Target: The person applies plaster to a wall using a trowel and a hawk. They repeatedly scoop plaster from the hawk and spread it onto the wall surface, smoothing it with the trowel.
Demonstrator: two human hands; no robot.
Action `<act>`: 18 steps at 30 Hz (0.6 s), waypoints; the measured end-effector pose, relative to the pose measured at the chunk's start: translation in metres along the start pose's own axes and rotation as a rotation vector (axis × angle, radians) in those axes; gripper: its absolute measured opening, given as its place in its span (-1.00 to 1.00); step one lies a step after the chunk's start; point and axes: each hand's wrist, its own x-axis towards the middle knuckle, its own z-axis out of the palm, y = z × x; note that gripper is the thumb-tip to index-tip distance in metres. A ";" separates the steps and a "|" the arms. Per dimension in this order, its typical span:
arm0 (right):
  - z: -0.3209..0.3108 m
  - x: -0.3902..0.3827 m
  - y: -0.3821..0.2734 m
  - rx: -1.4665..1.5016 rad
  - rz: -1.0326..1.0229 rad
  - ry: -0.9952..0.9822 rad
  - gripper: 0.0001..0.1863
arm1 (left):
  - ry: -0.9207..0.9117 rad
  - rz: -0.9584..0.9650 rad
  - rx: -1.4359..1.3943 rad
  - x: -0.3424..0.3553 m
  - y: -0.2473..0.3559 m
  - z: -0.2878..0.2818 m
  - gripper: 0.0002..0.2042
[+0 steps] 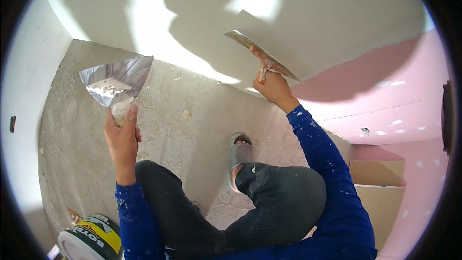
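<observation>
My left hand (123, 137) is closed round the handle of a wide putty knife (118, 79), held blade up over the floor. A lump of white plaster (109, 86) lies on its metal blade, and more cakes the handle. My right hand (276, 89) grips the orange, plaster-smeared handle of a finishing trowel (262, 55). The trowel's long blade is tilted against or close to the white-coated wall (332, 19); contact cannot be made out. Both hands are apart from each other.
Pink wall (385, 74) with small white patches continues at the right. A paint bucket (91, 238) stands at the lower left on the rough concrete floor (72, 154). Tan boards (378, 197) lean at the right. My sandalled foot (242, 151) is near the middle.
</observation>
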 end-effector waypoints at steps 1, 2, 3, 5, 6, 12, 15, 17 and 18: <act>0.008 0.006 0.004 -0.024 0.008 -0.022 -0.61 | 0.006 -0.001 0.002 0.000 0.000 -0.001 -0.71; 0.015 0.011 0.007 -0.053 0.032 -0.035 -0.60 | 0.001 -0.003 0.007 -0.001 0.001 -0.001 -0.71; 0.020 0.015 0.010 -0.054 0.012 -0.052 -0.60 | 0.003 -0.020 0.013 0.000 0.001 -0.001 -0.71; 0.024 0.020 0.015 -0.074 -0.002 -0.065 -0.59 | 0.010 -0.005 0.006 0.000 0.001 -0.001 -0.72; 0.025 0.022 0.017 -0.067 0.015 -0.057 -0.60 | 0.037 -0.038 0.012 0.000 0.000 -0.001 -0.72; 0.016 0.017 0.001 -0.063 0.056 0.066 -0.61 | 0.020 0.020 -0.018 0.002 -0.004 0.000 -0.70; -0.007 0.017 -0.025 0.036 0.047 0.112 -0.62 | -0.021 0.039 0.005 0.003 -0.003 0.005 -0.68; -0.033 0.024 -0.040 0.112 0.051 0.125 -0.64 | -0.060 0.036 0.015 0.004 -0.003 0.011 -0.68; -0.046 0.027 -0.048 0.156 0.001 0.230 -0.65 | -0.090 0.035 0.018 0.006 -0.003 0.014 -0.67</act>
